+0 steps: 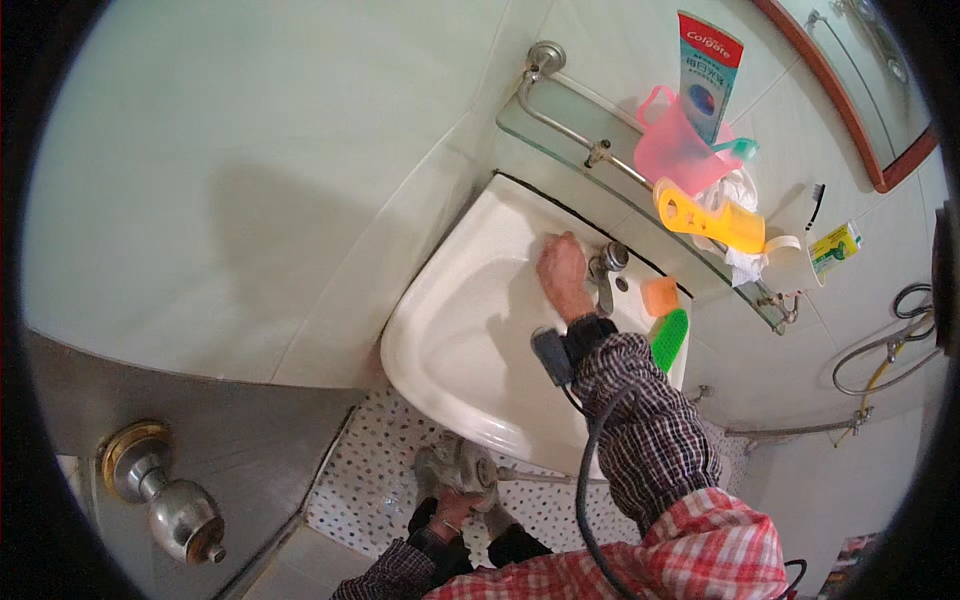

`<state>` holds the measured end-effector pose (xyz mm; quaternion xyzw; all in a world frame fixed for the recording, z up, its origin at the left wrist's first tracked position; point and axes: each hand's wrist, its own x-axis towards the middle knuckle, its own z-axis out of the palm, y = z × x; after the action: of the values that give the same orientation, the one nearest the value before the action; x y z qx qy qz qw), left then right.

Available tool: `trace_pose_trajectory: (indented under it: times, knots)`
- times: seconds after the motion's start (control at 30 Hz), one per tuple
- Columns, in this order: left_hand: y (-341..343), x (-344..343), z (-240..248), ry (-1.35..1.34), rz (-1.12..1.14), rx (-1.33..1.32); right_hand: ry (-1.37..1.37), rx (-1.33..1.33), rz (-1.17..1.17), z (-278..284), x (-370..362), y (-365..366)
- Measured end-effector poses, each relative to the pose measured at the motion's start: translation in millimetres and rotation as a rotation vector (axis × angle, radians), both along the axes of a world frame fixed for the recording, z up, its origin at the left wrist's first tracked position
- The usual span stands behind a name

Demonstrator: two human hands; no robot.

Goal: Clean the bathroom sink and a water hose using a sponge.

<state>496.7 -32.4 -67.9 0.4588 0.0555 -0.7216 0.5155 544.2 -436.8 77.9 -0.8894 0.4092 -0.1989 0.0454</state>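
My right hand (563,275) is curled closed on the rear ledge of a white washbasin (440,345), just left of the metal tap (607,270). What lies under its fingers, if anything, is hidden. A black band with a small dark box (551,356) circles that wrist. Low in front of the basin, my left hand (455,508) meets a mottled grey bundle (452,465); its fingers are not clearly visible. To the right of the tap, an orange sponge-like block (660,296) and a green bristled brush (669,340) rest on the basin's ledge.
Above the basin runs a glass shelf (560,135) with a metal rail. It carries a pink cup (678,150) with a toothpaste tube (708,85), a yellow plastic piece (735,225) and a white cup (795,268). A metal doorknob (185,520) juts out at lower left. A dark cable (590,490) trails along my right arm.
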Motion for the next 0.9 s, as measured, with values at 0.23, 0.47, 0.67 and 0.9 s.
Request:
trace_pose_trajectory:
  times: [0.23,0.47,0.67,0.9]
  knots:
    - [-26,8,34,-0.445,-0.053,0.006,-0.155,-0.064,-0.004,-36,53,44]
    - [24,0,-41,-0.753,-0.219,-0.345,-0.036,0.027,0.021,-8,30,26]
    - [-13,12,12,0.055,-0.042,0.288,0.002,-0.001,-0.104,-10,25,33]
    - [3,19,8,0.365,0.05,0.113,-0.099,-0.049,0.24,-23,50,67]
